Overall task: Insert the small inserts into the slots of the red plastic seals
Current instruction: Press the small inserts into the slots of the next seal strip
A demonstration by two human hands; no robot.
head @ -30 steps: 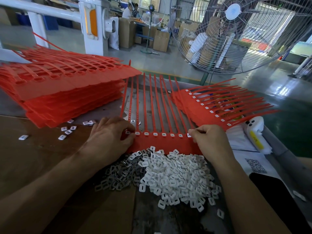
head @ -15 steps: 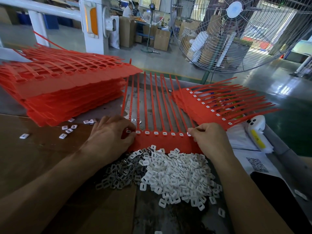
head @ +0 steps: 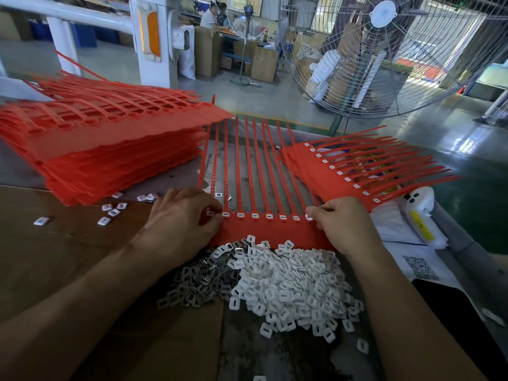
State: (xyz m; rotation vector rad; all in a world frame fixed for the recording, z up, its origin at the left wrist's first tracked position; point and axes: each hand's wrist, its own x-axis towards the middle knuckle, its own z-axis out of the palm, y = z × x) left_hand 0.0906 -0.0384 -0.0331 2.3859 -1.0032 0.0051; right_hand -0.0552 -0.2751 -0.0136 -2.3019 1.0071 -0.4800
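A red sheet of plastic seals (head: 270, 229) lies flat before me, its strips pointing away. White inserts sit in its row of slots (head: 255, 215). My left hand (head: 181, 218) grips the sheet's left end, fingers curled at the leftmost slots. My right hand (head: 342, 220) pinches the right end at the last slot. A heap of small white inserts (head: 291, 281) lies just below the sheet, with grey ones (head: 198, 284) on its left side.
A tall stack of red seal sheets (head: 110, 149) stands at the left. A second stack with inserts fitted (head: 357, 171) lies at the right. Loose inserts (head: 110, 213) are scattered on the brown cardboard (head: 55, 257). A white handheld device (head: 420, 213) and QR-code paper (head: 419, 266) lie at the right. A big fan (head: 398, 50) stands behind.
Both hands stay at the two ends of the sheet; the fingers shift only slightly. The sheet has not moved.
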